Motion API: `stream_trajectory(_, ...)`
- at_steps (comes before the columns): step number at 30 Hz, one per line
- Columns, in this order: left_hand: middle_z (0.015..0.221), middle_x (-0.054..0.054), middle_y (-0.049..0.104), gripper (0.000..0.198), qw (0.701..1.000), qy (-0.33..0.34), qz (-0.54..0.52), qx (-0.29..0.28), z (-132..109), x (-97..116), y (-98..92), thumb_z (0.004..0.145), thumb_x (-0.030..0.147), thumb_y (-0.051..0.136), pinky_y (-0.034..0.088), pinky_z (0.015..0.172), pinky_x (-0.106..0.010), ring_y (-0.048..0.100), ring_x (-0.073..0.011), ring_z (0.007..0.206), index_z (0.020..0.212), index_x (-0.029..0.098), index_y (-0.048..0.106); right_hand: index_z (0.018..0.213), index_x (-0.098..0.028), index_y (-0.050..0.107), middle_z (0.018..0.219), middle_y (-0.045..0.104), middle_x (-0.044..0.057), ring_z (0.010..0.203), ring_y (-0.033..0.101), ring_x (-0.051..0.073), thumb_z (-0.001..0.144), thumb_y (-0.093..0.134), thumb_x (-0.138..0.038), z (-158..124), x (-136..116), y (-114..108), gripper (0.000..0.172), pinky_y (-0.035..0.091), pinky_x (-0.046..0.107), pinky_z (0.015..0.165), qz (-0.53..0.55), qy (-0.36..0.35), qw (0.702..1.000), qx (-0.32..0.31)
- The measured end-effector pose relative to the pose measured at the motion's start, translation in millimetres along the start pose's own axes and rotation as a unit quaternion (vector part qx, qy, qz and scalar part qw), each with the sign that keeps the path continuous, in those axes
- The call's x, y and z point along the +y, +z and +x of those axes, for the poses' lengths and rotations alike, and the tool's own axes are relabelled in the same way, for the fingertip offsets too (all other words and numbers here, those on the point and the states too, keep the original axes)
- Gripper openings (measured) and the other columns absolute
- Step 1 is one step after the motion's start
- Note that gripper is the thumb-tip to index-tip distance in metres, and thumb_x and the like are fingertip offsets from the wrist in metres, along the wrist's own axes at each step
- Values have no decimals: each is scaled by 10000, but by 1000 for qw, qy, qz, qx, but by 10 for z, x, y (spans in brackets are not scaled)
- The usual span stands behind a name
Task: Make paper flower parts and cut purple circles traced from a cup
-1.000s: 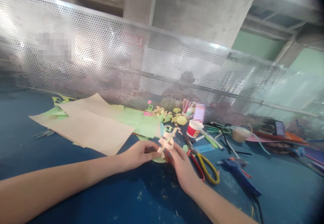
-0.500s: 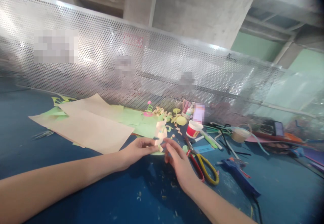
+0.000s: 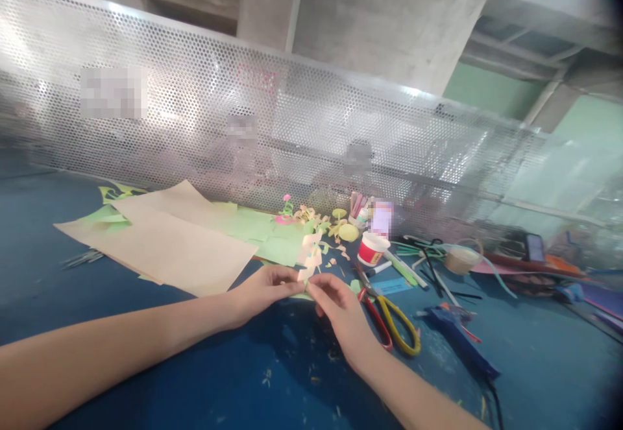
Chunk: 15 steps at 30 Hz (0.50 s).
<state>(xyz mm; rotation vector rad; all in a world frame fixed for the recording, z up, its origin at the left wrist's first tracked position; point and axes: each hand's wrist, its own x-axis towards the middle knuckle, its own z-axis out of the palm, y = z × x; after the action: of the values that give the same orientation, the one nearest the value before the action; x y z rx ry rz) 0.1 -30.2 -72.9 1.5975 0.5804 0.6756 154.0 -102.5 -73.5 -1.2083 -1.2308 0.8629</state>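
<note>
free: tabletop [image 3: 219, 378] nearside of hands [image 3: 270, 289] [image 3: 341, 307] | blocked right: scissors [image 3: 372, 291], glue gun [image 3: 460, 336], paper cup [image 3: 374, 250] | blocked ahead: perforated screen [image 3: 302, 106]

Blue table [image 3: 209, 381]. Left of the grip [image 3: 306, 285] lie paper sheets [image 3: 180, 251]; just right of it, scissors [image 3: 371, 292], a glue gun [image 3: 460, 337] farther right; beyond, rightward, a cup [image 3: 372, 252] and green marker [image 3: 403, 268]; nearer, pale specks [image 3: 267, 377].

Pale strip [image 3: 311, 261]: lower end hidden between left hand [image 3: 265, 292] and right hand [image 3: 344, 310]. Forearms [image 3: 121, 346]: cut off at 8 and 5 o'clock.
</note>
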Motion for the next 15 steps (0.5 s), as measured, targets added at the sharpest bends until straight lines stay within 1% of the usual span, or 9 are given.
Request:
stream_trajectory(3, 799, -17, 652, 310, 1000, -5, -3, 3, 5, -5, 1, 731, 436, 636, 417, 723, -261, 568, -163, 762, 836, 145, 665, 779, -189, 614, 664, 524, -21, 544, 423, 105, 731, 633, -401, 2, 2, 1, 218, 354, 228, 506, 6, 3, 1000, 1)
stream_trajectory(7, 732, 12, 619, 264, 1000, 5, -13, -3, 33, -43, -6, 710, 404, 664, 382, 674, -231, 536, -127, 703, 786, 151, 656, 762, -189, 613, 669, 516, -25, 539, 411, 99, 726, 637, -399, 4, 13, 1, 214, 337, 223, 496, 21, 7, 1000, -4)
stream_trajectory(12, 695, 28, 578, 268, 1000, 8, 10, 6, 43, -51, -6, 713, 412, 658, 348, 620, -213, 504, -114, 671, 754, 149, 629, 771, -188, 617, 646, 504, -35, 525, 400, 87, 733, 638, -370, 11, 40, -5, 187, 315, 214, 485, 26, 4, 1000, -8)
stream_trajectory(15, 669, 37, 570, 270, 1000, 5, 12, 10, 32, -34, -2, 727, 418, 646, 349, 612, -210, 499, -109, 652, 738, 148, 628, 784, -192, 628, 634, 507, -38, 521, 403, 91, 726, 647, -378, 17, 44, -4, 195, 319, 220, 484, 23, 7, 1000, -4)
